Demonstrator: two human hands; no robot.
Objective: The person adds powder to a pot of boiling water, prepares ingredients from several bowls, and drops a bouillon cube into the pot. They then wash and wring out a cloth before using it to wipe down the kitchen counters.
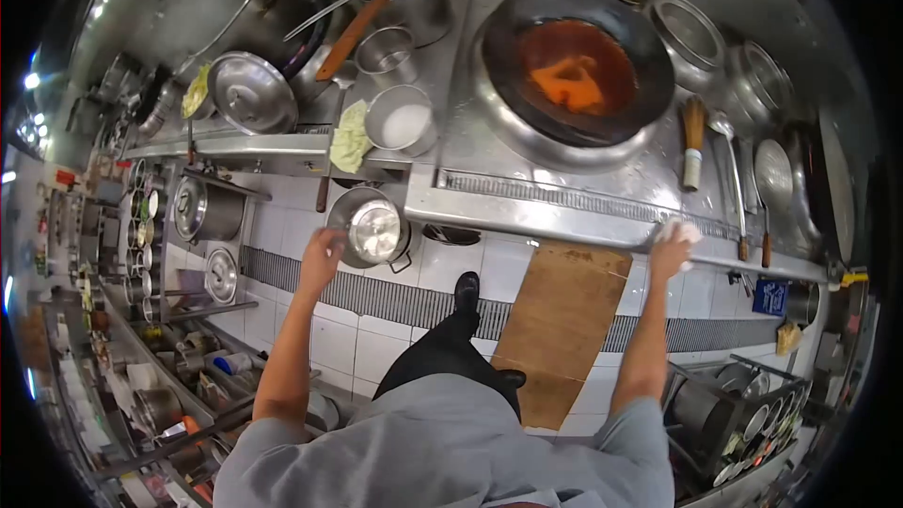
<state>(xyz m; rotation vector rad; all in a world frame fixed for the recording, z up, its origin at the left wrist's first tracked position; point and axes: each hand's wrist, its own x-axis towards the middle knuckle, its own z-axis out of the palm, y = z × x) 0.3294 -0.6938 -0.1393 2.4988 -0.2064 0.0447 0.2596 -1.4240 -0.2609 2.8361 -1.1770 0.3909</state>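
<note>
My right hand (670,254) rests at the front edge of the steel stove counter (555,218), its fingers wrapped round a white cloth (684,233). My left hand (324,252) is beside a steel pot (373,229) that is below the counter's edge; its fingers look curled, and whether they touch the pot's rim cannot be made out. On the stove sits a dark wok (501,61) with red-orange liquid (588,66) in it. A bamboo brush (693,136) and a long-handled ladle (729,155) lie right of the wok.
A container of white powder (404,122), a green cloth (349,138) and a pot lid (252,92) are at the counter's left. Brown cardboard (562,325) lies on the tiled floor. Racks stand at both sides, including a right rack (696,414).
</note>
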